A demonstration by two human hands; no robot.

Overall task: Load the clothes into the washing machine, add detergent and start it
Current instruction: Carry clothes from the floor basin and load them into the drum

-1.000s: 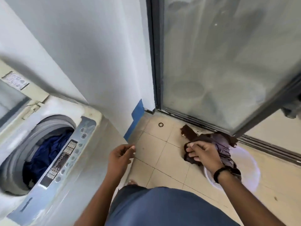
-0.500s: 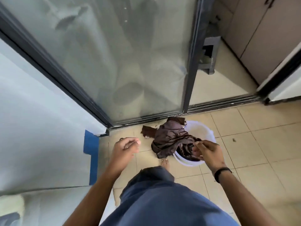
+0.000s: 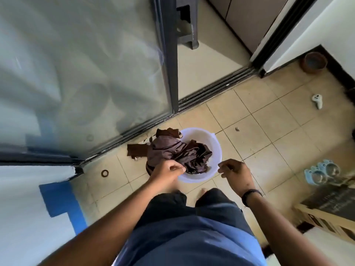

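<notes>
A white bucket (image 3: 215,144) stands on the tiled floor by the sliding door track. A heap of dark brown clothes (image 3: 172,150) fills it and spills over its left rim onto the tiles. My left hand (image 3: 166,169) grips the near edge of the brown clothes where they hang over the rim. My right hand (image 3: 235,172) is at the bucket's near right rim, with thumb and fingers curled onto the edge. The washing machine is out of view.
A glass sliding door (image 3: 86,73) stands behind the bucket, its track (image 3: 211,89) crossing the floor. On the tiles lie a small ring (image 3: 104,173) and a white controller (image 3: 317,99). Pet bowls (image 3: 322,172) and a wooden crate (image 3: 330,212) sit at right. My feet stand just below the bucket.
My view has swung right, away from the washing machine. My left hand moved from mid-air onto the clothes. My right hand left the clothes and went to the bucket's right rim.
</notes>
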